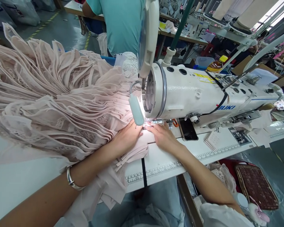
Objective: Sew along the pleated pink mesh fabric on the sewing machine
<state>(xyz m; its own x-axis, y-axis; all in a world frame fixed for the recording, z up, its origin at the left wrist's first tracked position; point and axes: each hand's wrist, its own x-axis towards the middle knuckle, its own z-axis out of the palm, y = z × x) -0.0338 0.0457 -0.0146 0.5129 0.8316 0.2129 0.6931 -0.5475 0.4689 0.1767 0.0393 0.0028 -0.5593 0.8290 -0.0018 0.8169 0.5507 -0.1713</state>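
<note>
Both of my hands meet beneath the head of a white sewing machine (180, 90). My left hand (127, 138) is closed on pale pink fabric (136, 152), its fingertips partly behind a small light-green lamp (136, 109). Close to the needle area, my right hand (164, 138) has its thumb and fingers pressed together on the fabric edge. Bright light and the lamp hide the exact stitching point. A large heap of pale pink fabric pieces with lace (68, 94) spreads to the left, and some layers hang over the table's front edge.
A smartphone (188, 129) lies under the machine arm. Fabric swatches (213, 140) and a printed ruler strip (165, 168) are on the white table (21, 179). A person in a teal shirt (123, 25) sits ahead. At lower right is a brown woven item (257, 186).
</note>
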